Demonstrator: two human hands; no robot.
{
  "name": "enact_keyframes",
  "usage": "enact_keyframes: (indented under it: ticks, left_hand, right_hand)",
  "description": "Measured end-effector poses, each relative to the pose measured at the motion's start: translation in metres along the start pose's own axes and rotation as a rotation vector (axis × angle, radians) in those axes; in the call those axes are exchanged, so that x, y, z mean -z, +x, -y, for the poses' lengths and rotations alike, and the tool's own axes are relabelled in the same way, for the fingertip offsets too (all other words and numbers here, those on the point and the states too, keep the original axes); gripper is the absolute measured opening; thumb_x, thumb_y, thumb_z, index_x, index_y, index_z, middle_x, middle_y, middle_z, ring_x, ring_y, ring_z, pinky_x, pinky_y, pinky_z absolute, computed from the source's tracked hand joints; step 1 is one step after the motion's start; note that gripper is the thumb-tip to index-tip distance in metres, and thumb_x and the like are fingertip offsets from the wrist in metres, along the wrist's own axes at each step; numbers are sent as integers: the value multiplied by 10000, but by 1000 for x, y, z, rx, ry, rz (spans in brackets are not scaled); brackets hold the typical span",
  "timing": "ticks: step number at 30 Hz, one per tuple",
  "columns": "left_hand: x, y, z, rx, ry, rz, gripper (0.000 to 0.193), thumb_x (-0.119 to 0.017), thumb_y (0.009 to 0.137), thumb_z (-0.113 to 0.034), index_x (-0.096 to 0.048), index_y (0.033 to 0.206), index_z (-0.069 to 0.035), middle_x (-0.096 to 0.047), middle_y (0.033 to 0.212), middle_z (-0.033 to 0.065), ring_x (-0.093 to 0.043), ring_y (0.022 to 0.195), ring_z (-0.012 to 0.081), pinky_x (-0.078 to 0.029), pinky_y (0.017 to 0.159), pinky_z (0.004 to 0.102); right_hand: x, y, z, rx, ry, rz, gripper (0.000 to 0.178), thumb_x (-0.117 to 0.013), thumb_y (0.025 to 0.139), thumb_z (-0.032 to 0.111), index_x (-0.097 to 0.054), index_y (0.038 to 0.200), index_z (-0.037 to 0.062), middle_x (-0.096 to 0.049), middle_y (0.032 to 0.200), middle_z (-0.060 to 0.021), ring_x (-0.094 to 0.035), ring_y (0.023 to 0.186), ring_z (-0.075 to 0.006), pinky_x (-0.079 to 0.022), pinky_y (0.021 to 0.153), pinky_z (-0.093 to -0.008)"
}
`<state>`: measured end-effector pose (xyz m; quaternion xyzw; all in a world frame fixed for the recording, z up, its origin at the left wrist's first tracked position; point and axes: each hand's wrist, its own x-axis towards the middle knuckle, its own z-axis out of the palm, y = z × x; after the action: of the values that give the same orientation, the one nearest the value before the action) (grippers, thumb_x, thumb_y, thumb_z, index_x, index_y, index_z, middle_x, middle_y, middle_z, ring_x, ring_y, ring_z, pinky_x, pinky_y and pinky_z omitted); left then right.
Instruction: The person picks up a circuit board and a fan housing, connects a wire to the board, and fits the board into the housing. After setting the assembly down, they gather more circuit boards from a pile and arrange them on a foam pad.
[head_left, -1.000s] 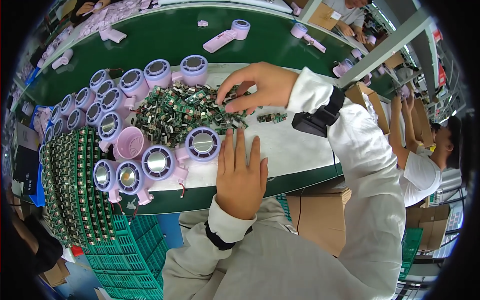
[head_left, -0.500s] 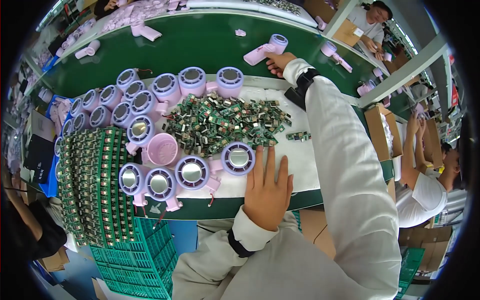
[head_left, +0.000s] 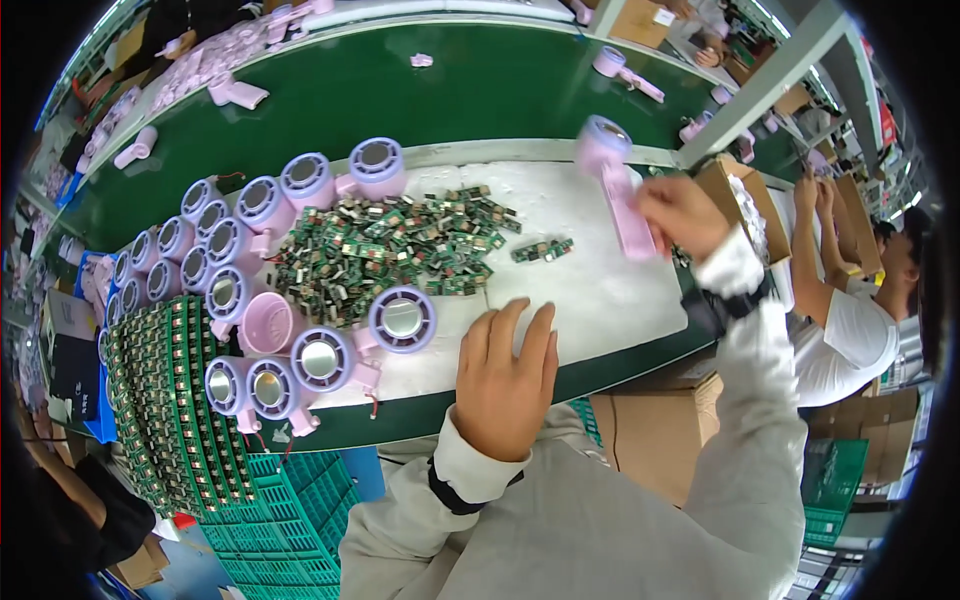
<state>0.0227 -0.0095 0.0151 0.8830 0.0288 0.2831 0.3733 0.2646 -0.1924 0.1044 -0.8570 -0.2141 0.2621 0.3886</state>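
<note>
My right hand (head_left: 688, 214) is closed around the handle end of a pink handheld fan (head_left: 608, 152) with a lilac ring on its head. It holds the fan over the right part of a white foam sheet (head_left: 600, 320); hand and fan are slightly blurred. Fingers stretched out, my left hand (head_left: 505, 380) is at the sheet's near edge with nothing in it. The nearest fan head (head_left: 403, 318) lies just left of its fingertips. Beyond it is a heap of small green circuit boards (head_left: 390, 245), with several loose boards (head_left: 541, 250) to the right.
More fan heads (head_left: 262, 205) stand along the sheet's left side, around an open pink cup-shaped part (head_left: 271, 323). Stacked circuit-board panels (head_left: 170, 410) rest on green crates (head_left: 275, 530) at left. A green conveyor belt (head_left: 480, 95) runs behind. Co-workers sit nearby; one (head_left: 840, 300) is at right.
My right hand has brought the fan off the green belt, toward me and over the foam sheet. My left hand remains spread near the sheet's edge. The whole view has shifted.
</note>
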Motion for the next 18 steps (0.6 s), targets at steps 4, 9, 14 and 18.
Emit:
enact_keyframes:
  ticks: [4,9,14,18]
  left_hand:
    - [-18,39,-15,-116,298,-23,401,-657,903,-65,-634,1298,0,-594,1362,166,-530,1285,400,-448,1062,518]
    - [-56,60,7,-172,439,-15,382,-632,878,-42,-629,1254,29,-621,1310,171,-519,1307,401,-399,1113,525]
    - [-43,65,10,-169,402,64,296,-664,896,-42,-654,1187,15,-666,1209,170,-554,1254,388,-422,1079,507]
    - [-27,49,-11,-135,266,31,286,-704,899,-11,-665,1181,10,-685,1122,152,-626,1141,340,-491,995,446]
  right_hand:
    - [-43,-92,-27,-139,82,-85,143,-620,956,130,-659,928,-5,-634,642,-33,-599,497,-102,-462,415,-263]
    - [-79,-111,-28,95,-204,-122,155,-747,874,98,-664,969,9,-641,662,-72,-628,514,-135,-503,488,-306]
    - [-79,-93,-18,392,-304,-214,274,-821,796,86,-706,1043,60,-655,736,-112,-666,595,-195,-528,577,-349]
    - [-83,-83,-21,606,-338,-191,291,-785,823,75,-731,1108,93,-675,802,-112,-686,688,-246,-542,620,-364]
